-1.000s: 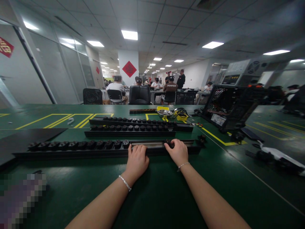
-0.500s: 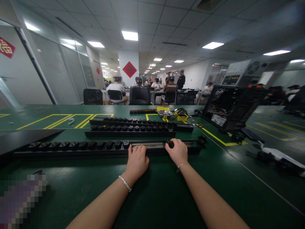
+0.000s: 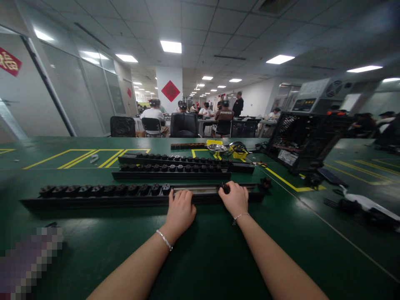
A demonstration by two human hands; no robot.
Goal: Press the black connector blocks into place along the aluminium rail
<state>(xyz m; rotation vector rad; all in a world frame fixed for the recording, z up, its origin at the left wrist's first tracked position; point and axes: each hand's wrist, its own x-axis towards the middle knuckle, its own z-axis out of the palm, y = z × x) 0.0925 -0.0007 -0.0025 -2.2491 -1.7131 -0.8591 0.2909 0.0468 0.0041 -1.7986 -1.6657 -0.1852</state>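
A long black rail (image 3: 93,201) lies across the green table in front of me, its left half filled with several black round parts (image 3: 106,190). My left hand (image 3: 180,209) rests on the rail's front edge, fingers curled over it just right of the last seated part. My right hand (image 3: 235,198) sits further right on the bare metal channel (image 3: 203,189), fingers pinched on a small black part (image 3: 224,188). Another loose black part (image 3: 266,182) lies at the rail's right end.
Two more filled black rails (image 3: 175,171) lie behind. A metal dish (image 3: 216,147) and yellow items stand further back. An open black computer case (image 3: 300,141) stands at the right, cables and a white device (image 3: 362,203) beside it. People sit at desks far behind.
A dark flat panel at the left edge has slid out of view. My right hand has shifted slightly left along the rail with the small part; my left hand stays put.
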